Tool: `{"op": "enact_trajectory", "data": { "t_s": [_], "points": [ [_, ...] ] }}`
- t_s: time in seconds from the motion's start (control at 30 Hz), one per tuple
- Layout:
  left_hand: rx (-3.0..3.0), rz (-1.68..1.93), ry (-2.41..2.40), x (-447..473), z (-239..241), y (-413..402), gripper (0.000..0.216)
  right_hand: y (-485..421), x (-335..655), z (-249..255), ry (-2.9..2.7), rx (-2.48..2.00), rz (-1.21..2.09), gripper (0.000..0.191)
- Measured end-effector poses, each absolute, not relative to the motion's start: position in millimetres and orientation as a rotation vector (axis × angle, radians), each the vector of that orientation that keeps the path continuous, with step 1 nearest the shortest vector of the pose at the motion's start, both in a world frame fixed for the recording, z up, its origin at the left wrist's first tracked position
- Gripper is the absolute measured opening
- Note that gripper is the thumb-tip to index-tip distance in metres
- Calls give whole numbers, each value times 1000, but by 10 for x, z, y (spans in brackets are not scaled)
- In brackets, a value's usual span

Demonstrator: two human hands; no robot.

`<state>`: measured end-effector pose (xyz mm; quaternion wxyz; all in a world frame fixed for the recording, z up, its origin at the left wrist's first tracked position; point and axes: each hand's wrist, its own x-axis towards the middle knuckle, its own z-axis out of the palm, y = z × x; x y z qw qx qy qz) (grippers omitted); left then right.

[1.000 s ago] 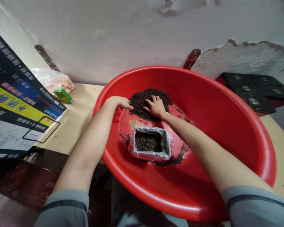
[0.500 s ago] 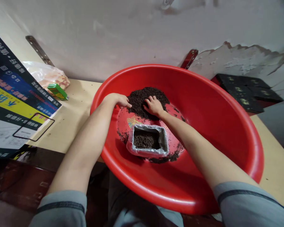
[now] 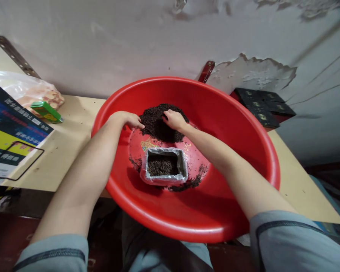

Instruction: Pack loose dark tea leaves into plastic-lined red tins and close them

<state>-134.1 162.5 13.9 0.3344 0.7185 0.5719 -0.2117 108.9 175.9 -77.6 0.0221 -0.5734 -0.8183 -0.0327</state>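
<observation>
Inside a big red plastic basin (image 3: 223, 109), dark loose tea leaves (image 3: 170, 133) lie heaped toward the far side. At the heap's left edge is my left hand (image 3: 132, 121), its fingers stretched out and holding nothing that shows. My right hand (image 3: 175, 121) is over the right part of the heap, fingers drawn together and curled; whatever is between them is hidden. Nearer to me in the basin stands a rectangular box (image 3: 183, 166) lined with clear plastic, partly filled with the same dark leaves. Scattered bits (image 3: 192, 183) lie around it.
The basin rests on a pale wooden board (image 3: 73, 113) against a peeling wall. To the left are a printed carton (image 3: 14, 128), a green packet (image 3: 47, 112) and a plastic bag (image 3: 22, 85). Black boxes (image 3: 260, 105) sit behind the basin on the right.
The view has swung to the right, so everything appears farther left. My right hand's fingers, spread on the heap before, are now curled together. My left hand stays by the heap's left edge.
</observation>
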Motion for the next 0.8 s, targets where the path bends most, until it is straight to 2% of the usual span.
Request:
{"op": "enact_trajectory", "data": {
  "t_s": [0.2, 0.4, 0.57, 0.8],
  "points": [
    [1863, -551, 1499, -1314, 188, 1556, 63, 1453, 1131, -326, -2351, -1432, 110, 42],
    [1860, -524, 1533, -1311, 170, 1546, 65, 570, 1009, 72, -2349, -1026, 241, 35],
    [1848, -575, 1570, -1298, 184, 1519, 62, 100, 869, 67, -2497, -792, 324, 31],
    [1886, -609, 1570, -1301, 171, 1524, 62, 80, 860, -14, -2582, -606, 401, 20]
  ]
}}
